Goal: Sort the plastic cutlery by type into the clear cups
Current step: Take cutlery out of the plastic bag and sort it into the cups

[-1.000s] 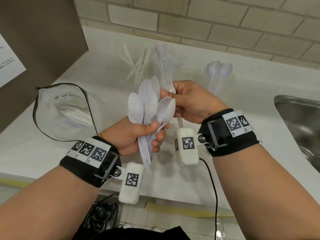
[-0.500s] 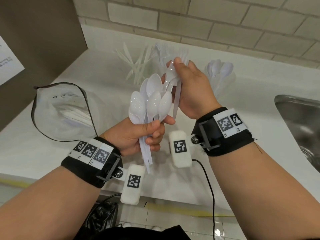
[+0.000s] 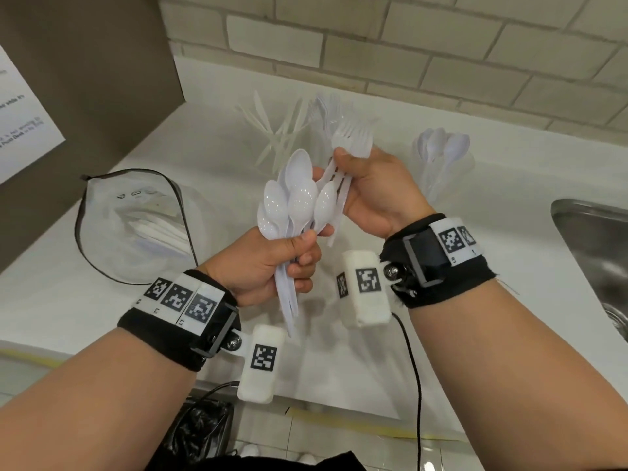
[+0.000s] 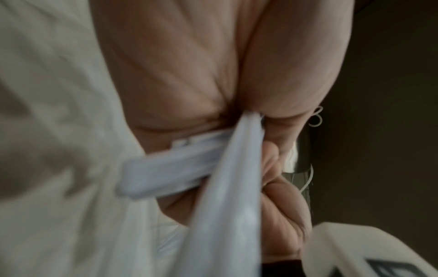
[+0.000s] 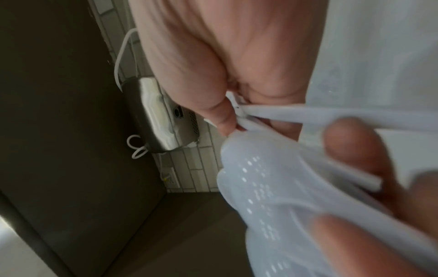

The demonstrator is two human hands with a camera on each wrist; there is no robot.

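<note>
My left hand [image 3: 289, 256] grips a bunch of white plastic spoons [image 3: 295, 198] by their handles, bowls up, above the white counter [image 3: 68, 287]. Their handles [image 4: 232, 178] cross the left wrist view. My right hand [image 3: 360, 185] holds a few white forks [image 3: 353, 141] just right of the spoon bowls, tines pointing away; their handles [image 5: 284, 114] show in the right wrist view beside the spoon bowls [image 5: 260, 178]. Three clear cups stand at the back: one with knives [image 3: 275, 130], one with forks [image 3: 329, 110], one with spoons [image 3: 441, 154].
An open clear zip bag [image 3: 136, 222] with more white cutlery lies on the counter to the left. A steel sink [image 3: 598, 253] is at the right edge. A dark panel [image 3: 85, 62] rises on the left and a tiled wall [image 3: 407, 45] behind.
My right hand has pulled the forks out of the bunch in my left hand and lifted them up and back toward the cups. The left hand keeps the spoons.
</note>
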